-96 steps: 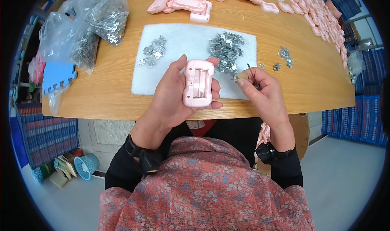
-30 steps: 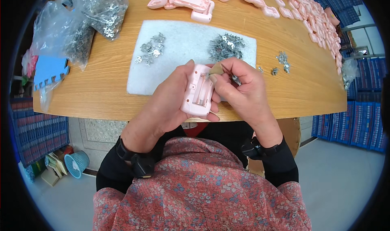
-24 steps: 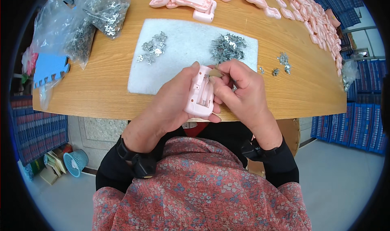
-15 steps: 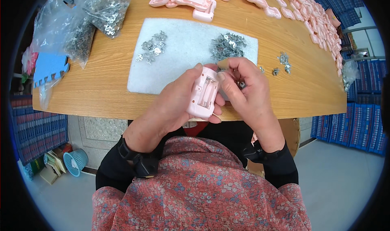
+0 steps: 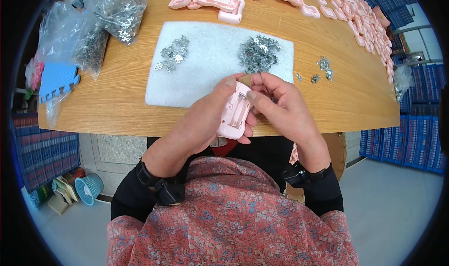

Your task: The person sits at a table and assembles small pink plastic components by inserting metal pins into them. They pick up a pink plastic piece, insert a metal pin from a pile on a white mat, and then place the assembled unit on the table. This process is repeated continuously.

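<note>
My left hand point(image 5: 202, 114) is closed around a pale pink plastic casing point(image 5: 228, 131), its battery compartment facing up with metal contacts at the ends. The fingers of my right hand point(image 5: 286, 104) are bent over the casing's upper right edge, the thumb pressed at the top end of the compartment. Whatever those fingertips pinch is too small and covered to make out. Beyond my hands lies a white foam sheet point(image 5: 210, 46), bearing a larger pile of small metal contact pieces point(image 5: 258, 54) on the right and a smaller pile of metal pieces point(image 5: 174, 54) on the left.
Many pink casings point(image 5: 369, 30) cover the far right of the wooden table point(image 5: 117, 107). A few loose metal parts point(image 5: 326, 68) lie right of the foam. Clear bags of metal parts point(image 5: 122, 13) and a blue foam mat point(image 5: 56, 81) sit at left. Blue racks point(image 5: 402, 142) stand beyond.
The casing has shifted slightly down and right in my left hand. My right thumb has moved onto the top end of its compartment, and the right hand has lowered a little.
</note>
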Tool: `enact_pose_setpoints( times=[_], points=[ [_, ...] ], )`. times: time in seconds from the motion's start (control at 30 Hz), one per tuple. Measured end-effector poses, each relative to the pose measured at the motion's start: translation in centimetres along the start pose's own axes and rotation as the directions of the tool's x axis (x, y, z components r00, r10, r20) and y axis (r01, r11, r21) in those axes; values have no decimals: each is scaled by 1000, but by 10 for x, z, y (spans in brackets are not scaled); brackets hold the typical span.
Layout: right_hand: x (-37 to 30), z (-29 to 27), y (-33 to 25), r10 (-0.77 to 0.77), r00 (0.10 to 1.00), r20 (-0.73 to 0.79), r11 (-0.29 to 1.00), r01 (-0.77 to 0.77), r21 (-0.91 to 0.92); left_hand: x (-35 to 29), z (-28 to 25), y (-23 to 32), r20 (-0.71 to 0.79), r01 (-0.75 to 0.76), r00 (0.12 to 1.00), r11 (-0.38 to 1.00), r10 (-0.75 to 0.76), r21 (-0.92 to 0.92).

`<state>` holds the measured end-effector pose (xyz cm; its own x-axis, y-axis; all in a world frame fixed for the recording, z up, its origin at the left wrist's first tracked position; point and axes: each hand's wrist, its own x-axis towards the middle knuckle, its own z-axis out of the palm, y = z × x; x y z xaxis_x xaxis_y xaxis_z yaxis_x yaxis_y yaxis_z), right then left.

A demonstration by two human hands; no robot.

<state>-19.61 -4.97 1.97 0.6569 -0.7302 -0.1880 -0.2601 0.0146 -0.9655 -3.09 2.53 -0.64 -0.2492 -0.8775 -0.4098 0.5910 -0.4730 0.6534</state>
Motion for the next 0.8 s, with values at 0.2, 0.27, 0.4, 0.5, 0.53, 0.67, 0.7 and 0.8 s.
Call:
enact_pose_setpoints(
  times=[0.2,0.27,0.4,0.5,0.53,0.67,0.7,0.8],
  points=[
    [0,-2,2,55,998,17,998,-55,-12,1,-2,-5,19,-42,999,996,41,79],
    [-1,-1,2,69,997,23,997,-70,24,1,-3,-7,40,-54,998,995,51,83],
    [-3,-5,0,127,990,60,977,-136,166,-5,0,0,30,-47,999,991,44,126],
    [-3,-10,0,160,986,48,971,-166,170,-8,-4,1,5,-231,966,852,259,470],
    [-3,-11,0,165,986,34,973,-168,157,-9,-6,0,33,-305,932,735,360,606],
    [-6,-11,6,120,993,15,992,-120,34,-15,1,14,164,-330,888,348,429,877],
    [-6,-10,6,117,993,17,993,-117,30,-14,-1,11,218,-353,856,222,468,909],
    [-8,-9,2,153,988,18,979,-154,133,-6,-8,3,312,-406,786,65,534,912]
  ],
)
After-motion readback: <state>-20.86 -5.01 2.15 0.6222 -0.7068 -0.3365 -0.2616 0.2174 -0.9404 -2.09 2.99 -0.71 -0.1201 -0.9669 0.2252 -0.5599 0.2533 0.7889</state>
